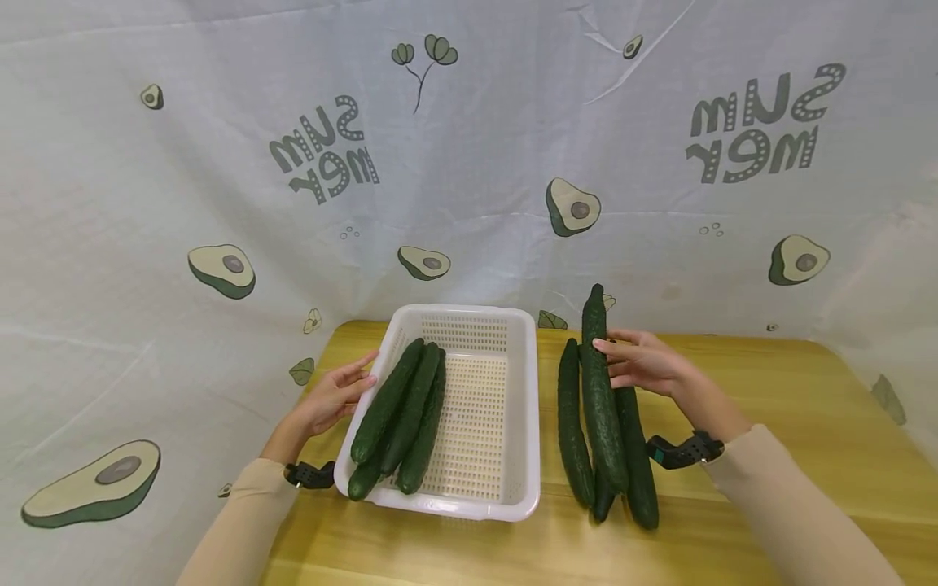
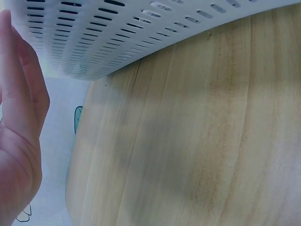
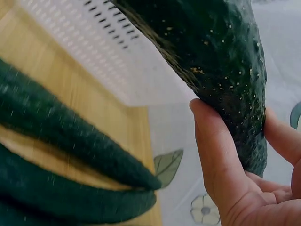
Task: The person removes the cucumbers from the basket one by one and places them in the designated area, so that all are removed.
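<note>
My right hand (image 1: 645,364) pinches a long cucumber (image 1: 602,399) between thumb and fingers near its upper end. In the right wrist view this cucumber (image 3: 216,70) is lifted over the others. Beneath it on the table lie more cucumbers, one to its left (image 1: 573,431) and one to its right (image 1: 639,464), with another mostly hidden under it. My left hand (image 1: 333,399) is at the left side of a white plastic basket (image 1: 523,407), its fairly straight fingers right at the rim. Several cucumbers (image 1: 410,415) lie bunched along the basket's left side.
The wooden table (image 1: 769,423) extends to the right of the cucumbers and in front of the basket. A pale curtain (image 1: 484,163) printed with avocados hangs behind the table and down its left side. Both wrists wear black straps (image 1: 685,450).
</note>
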Available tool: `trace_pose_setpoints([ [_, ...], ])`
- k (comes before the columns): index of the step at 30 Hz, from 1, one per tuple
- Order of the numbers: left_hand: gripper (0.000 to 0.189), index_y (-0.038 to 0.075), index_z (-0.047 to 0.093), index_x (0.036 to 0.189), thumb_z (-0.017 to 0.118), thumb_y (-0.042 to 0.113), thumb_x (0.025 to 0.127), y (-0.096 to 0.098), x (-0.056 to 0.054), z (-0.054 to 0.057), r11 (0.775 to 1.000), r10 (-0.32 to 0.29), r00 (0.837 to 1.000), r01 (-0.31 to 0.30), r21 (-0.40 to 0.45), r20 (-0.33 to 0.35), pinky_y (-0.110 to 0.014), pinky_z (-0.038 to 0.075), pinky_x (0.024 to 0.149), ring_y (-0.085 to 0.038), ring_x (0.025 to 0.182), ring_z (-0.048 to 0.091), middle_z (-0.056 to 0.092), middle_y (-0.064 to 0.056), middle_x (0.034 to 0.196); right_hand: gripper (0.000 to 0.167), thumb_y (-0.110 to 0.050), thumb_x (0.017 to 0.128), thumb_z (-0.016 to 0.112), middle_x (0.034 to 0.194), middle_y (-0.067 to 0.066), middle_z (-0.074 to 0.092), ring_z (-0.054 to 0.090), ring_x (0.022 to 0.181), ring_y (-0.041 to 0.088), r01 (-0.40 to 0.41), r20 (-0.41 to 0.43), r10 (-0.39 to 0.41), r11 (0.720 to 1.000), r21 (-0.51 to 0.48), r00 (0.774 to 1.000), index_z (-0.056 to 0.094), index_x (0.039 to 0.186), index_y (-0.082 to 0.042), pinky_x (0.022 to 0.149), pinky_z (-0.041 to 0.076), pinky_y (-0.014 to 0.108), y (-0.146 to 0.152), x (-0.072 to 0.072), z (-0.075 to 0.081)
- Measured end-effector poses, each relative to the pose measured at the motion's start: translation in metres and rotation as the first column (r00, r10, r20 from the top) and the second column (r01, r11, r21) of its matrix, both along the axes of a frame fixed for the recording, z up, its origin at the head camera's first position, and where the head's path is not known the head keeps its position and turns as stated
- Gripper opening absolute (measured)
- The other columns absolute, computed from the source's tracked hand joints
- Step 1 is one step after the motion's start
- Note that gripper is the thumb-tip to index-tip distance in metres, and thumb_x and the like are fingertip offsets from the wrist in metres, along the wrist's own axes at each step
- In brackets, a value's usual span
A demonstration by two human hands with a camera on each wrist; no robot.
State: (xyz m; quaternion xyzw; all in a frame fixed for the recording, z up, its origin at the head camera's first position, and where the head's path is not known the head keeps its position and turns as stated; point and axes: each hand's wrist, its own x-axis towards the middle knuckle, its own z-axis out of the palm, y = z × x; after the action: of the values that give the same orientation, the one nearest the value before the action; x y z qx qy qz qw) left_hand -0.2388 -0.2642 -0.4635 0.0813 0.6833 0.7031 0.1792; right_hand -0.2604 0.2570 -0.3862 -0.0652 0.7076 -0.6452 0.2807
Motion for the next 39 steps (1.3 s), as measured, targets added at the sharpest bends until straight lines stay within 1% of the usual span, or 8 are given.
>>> trace_pose_setpoints([
  [2, 0.062, 0.013, 0.024, 0.16, 0.053, 0.01, 0.105, 0.0, 0.0, 0.0, 1.0, 0.0, 1.0, 0.0, 0.0, 0.001, -0.032, 0.059, 0.075, -0.017, 0.097, 0.067, 0.059, -0.006, 0.12, 0.087, -0.028, 0.108, 0.047, 0.155, 0.04, -0.008, 0.01, 0.141, 0.056, 0.001, -0.005, -0.001, 1.0, 0.014, 1.0, -0.02, 0.153, 0.001, 0.078, 0.057, 0.029, 0.006, 0.001, -0.002],
  [5, 0.062, 0.013, 0.024, 0.16, 0.052, 0.009, 0.105, 0.0, -0.001, 0.0, 1.0, -0.002, 1.0, 0.002, 0.003, 0.002, -0.031, 0.059, 0.074, -0.017, 0.096, 0.067, 0.059, -0.006, 0.12, 0.086, -0.03, 0.107, 0.048, 0.156, 0.039, -0.002, 0.026, 0.139, 0.051, 0.019, -0.008, -0.019, 0.999, 0.035, 1.0, -0.017, 0.154, 0.002, 0.077, 0.057, 0.029, 0.015, 0.003, -0.004],
  [8, 0.061, 0.013, 0.023, 0.16, 0.051, 0.009, 0.105, -0.001, -0.001, 0.0, 1.0, -0.007, 1.0, 0.007, 0.007, 0.0, -0.03, 0.059, 0.073, -0.016, 0.095, 0.067, 0.059, -0.005, 0.119, 0.086, -0.031, 0.107, 0.048, 0.157, 0.037, 0.0, 0.03, 0.138, 0.049, 0.028, -0.013, -0.027, 0.999, 0.04, 1.0, -0.015, 0.155, 0.002, 0.078, 0.058, 0.03, 0.022, 0.005, -0.005],
  [12, 0.061, 0.013, 0.023, 0.16, 0.051, 0.009, 0.105, -0.001, -0.001, 0.0, 1.0, -0.007, 1.0, 0.007, 0.009, -0.001, -0.03, 0.059, 0.073, -0.016, 0.095, 0.067, 0.059, -0.006, 0.119, 0.086, -0.029, 0.107, 0.048, 0.156, 0.038, -0.004, 0.02, 0.139, 0.055, 0.016, -0.014, -0.016, 1.0, 0.025, 1.0, -0.016, 0.154, 0.004, 0.085, 0.057, 0.035, 0.031, 0.007, -0.009],
  [16, 0.061, 0.013, 0.024, 0.16, 0.051, 0.009, 0.105, -0.001, -0.002, 0.001, 1.0, -0.006, 1.0, 0.006, 0.003, -0.002, -0.031, 0.059, 0.075, -0.017, 0.096, 0.067, 0.058, -0.006, 0.12, 0.085, -0.028, 0.108, 0.046, 0.155, 0.04, -0.005, 0.014, 0.139, 0.058, 0.005, -0.013, -0.005, 0.999, 0.041, 1.0, -0.017, 0.153, 0.005, 0.088, 0.056, 0.037, 0.04, 0.008, -0.015],
  [23, 0.061, 0.013, 0.024, 0.16, 0.052, 0.008, 0.105, 0.0, 0.0, 0.0, 1.0, -0.005, 1.0, 0.005, 0.007, 0.001, -0.031, 0.059, 0.074, -0.017, 0.096, 0.068, 0.059, -0.006, 0.119, 0.082, -0.028, 0.109, 0.044, 0.154, 0.042, -0.003, 0.021, 0.137, 0.058, -0.001, -0.017, 0.002, 0.997, 0.077, 1.0, -0.016, 0.153, 0.007, 0.09, 0.055, 0.042, 0.054, 0.011, -0.026],
  [31, 0.061, 0.011, 0.023, 0.159, 0.051, 0.008, 0.105, 0.0, 0.0, 0.0, 1.0, -0.002, 1.0, 0.002, 0.006, -0.006, -0.033, 0.06, 0.075, -0.017, 0.096, 0.067, 0.06, -0.006, 0.116, 0.083, -0.03, 0.109, 0.042, 0.153, 0.043, -0.006, 0.016, 0.138, 0.059, -0.003, 0.016, 0.001, 0.995, 0.099, 1.0, -0.018, 0.152, 0.007, 0.093, 0.053, 0.043, 0.07, 0.013, -0.037],
  [39, 0.062, 0.013, 0.025, 0.159, 0.053, 0.009, 0.105, 0.0, 0.001, 0.001, 1.0, 0.007, 1.0, -0.007, 0.004, 0.008, -0.033, 0.06, 0.075, -0.017, 0.095, 0.067, 0.059, -0.007, 0.117, 0.083, -0.031, 0.109, 0.042, 0.152, 0.045, -0.001, 0.028, 0.136, 0.056, 0.008, 0.013, -0.01, 0.989, 0.145, 1.0, -0.017, 0.151, 0.009, 0.094, 0.053, 0.043, 0.082, 0.016, -0.046],
])
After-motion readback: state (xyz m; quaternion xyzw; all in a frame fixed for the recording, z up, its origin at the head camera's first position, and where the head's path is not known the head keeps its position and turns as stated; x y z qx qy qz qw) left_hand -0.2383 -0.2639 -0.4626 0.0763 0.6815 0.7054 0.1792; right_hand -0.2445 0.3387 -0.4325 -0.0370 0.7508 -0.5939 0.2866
